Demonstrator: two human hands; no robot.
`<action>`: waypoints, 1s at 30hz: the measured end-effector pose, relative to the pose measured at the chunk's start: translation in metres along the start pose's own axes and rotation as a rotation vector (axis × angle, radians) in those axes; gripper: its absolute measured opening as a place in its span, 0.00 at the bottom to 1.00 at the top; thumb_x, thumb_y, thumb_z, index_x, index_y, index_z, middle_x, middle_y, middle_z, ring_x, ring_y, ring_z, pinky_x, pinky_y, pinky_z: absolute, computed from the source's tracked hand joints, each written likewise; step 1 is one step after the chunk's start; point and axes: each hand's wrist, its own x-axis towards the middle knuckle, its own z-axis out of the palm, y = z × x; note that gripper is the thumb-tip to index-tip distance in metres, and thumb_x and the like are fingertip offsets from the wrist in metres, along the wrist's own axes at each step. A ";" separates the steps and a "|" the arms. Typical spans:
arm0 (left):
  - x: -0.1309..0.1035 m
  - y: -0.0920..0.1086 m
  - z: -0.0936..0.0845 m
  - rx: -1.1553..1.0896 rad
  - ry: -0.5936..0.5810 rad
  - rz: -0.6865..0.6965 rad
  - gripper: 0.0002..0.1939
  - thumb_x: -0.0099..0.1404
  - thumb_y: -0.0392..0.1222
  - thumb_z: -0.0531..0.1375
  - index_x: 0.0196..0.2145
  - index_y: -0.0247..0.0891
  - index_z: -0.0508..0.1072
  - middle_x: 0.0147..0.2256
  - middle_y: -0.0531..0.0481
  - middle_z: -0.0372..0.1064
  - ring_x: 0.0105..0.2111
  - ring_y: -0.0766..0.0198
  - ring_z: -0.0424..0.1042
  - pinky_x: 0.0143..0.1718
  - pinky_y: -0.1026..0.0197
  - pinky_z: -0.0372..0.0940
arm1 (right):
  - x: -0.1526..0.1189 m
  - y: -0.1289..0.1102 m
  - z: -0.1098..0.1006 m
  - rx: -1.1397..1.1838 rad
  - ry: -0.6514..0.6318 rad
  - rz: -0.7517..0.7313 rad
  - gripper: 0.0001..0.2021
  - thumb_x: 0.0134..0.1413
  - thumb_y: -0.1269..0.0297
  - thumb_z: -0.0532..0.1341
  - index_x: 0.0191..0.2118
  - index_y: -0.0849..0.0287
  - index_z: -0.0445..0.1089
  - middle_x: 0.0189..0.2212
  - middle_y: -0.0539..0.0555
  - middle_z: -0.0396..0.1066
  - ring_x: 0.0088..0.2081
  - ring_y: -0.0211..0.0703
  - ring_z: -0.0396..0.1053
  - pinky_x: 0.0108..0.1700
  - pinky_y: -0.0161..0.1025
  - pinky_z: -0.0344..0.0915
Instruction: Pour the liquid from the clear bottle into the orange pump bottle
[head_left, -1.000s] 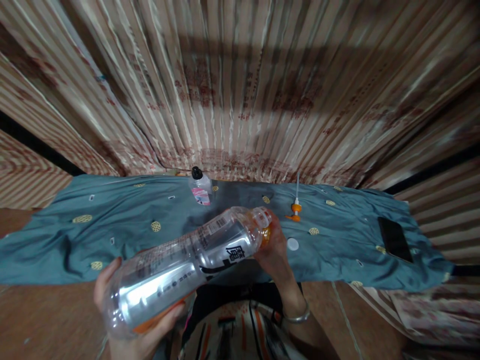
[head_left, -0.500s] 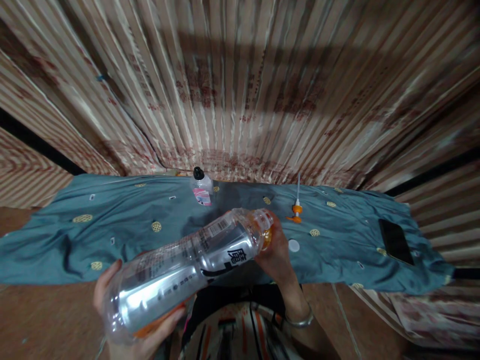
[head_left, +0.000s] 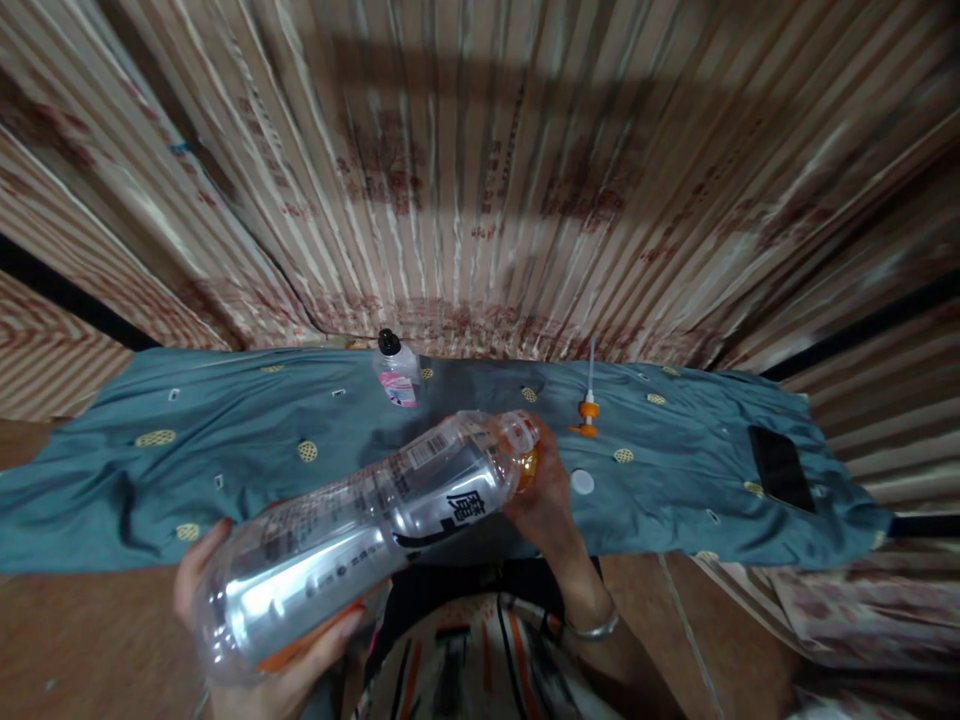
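A large clear plastic bottle (head_left: 360, 540) with a silvery label and black characters lies tilted across my view, its neck up to the right. My left hand (head_left: 300, 670) is wrapped round its base end at the lower left. At the neck, my right hand (head_left: 547, 490) is closed; something orange and see-through shows between the neck and that hand, partly hidden. Just right of my right hand lies a round white cap (head_left: 582, 482). Beyond it an orange and white pump top (head_left: 589, 410) rests on the cloth, its tube pointing away from me.
The table has a teal cloth (head_left: 247, 410) with pineapple prints. Near its back edge is a small clear bottle (head_left: 397, 375) with a black cap and pink label. A black phone (head_left: 781, 468) lies at the right. Striped curtains (head_left: 480, 200) hang behind and at both sides.
The whole view has shifted slightly, so the table items appear a little further left and up. Both hands still hold the large bottle in nearly the same pose.
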 end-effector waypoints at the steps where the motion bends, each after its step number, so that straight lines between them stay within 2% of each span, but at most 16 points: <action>1: 0.000 0.000 0.000 -0.001 -0.001 0.000 0.57 0.52 0.60 0.78 0.78 0.66 0.66 0.61 0.49 0.72 0.52 0.41 0.72 0.80 0.34 0.54 | 0.000 -0.001 0.000 -0.002 0.001 -0.008 0.38 0.59 0.56 0.73 0.72 0.54 0.64 0.62 0.66 0.80 0.61 0.65 0.83 0.64 0.65 0.83; 6: -0.001 -0.001 -0.001 -0.024 -0.011 0.001 0.59 0.50 0.58 0.80 0.78 0.67 0.66 0.66 0.52 0.71 0.53 0.43 0.72 0.79 0.37 0.56 | 0.002 -0.003 -0.002 -0.008 -0.009 -0.024 0.36 0.60 0.58 0.74 0.70 0.54 0.66 0.61 0.65 0.81 0.61 0.65 0.82 0.63 0.64 0.83; 11: -0.001 -0.011 -0.006 -0.002 -0.006 0.047 0.62 0.49 0.58 0.80 0.79 0.63 0.65 0.68 0.51 0.70 0.54 0.43 0.72 0.79 0.39 0.57 | 0.001 -0.001 -0.001 -0.014 -0.005 -0.028 0.37 0.60 0.55 0.73 0.72 0.55 0.63 0.62 0.67 0.80 0.61 0.66 0.82 0.63 0.65 0.83; 14: -0.001 -0.023 -0.012 0.034 -0.086 0.129 0.64 0.48 0.57 0.81 0.80 0.61 0.64 0.68 0.50 0.69 0.52 0.43 0.73 0.78 0.38 0.60 | 0.001 0.001 0.000 -0.005 -0.010 -0.021 0.37 0.61 0.54 0.73 0.72 0.55 0.63 0.61 0.67 0.80 0.60 0.67 0.83 0.61 0.67 0.83; 18: -0.002 -0.031 -0.015 0.038 -0.086 0.122 0.70 0.43 0.57 0.82 0.81 0.60 0.61 0.66 0.47 0.69 0.52 0.41 0.73 0.71 0.34 0.70 | 0.000 0.002 0.000 -0.028 0.006 -0.046 0.36 0.64 0.52 0.72 0.72 0.52 0.63 0.62 0.66 0.79 0.62 0.66 0.82 0.63 0.67 0.82; 25: -0.004 -0.028 -0.017 0.041 -0.078 0.047 0.67 0.44 0.58 0.81 0.79 0.62 0.64 0.65 0.45 0.69 0.52 0.40 0.75 0.61 0.32 0.79 | -0.001 0.004 0.001 0.013 -0.002 -0.035 0.41 0.61 0.55 0.73 0.75 0.50 0.60 0.64 0.63 0.78 0.61 0.65 0.81 0.63 0.64 0.81; 30: -0.004 -0.029 -0.018 0.037 -0.097 0.033 0.68 0.43 0.57 0.82 0.79 0.62 0.63 0.64 0.44 0.69 0.51 0.39 0.76 0.54 0.34 0.82 | 0.001 0.001 0.003 0.046 0.021 -0.014 0.39 0.59 0.56 0.74 0.73 0.50 0.63 0.61 0.62 0.79 0.58 0.64 0.83 0.60 0.62 0.83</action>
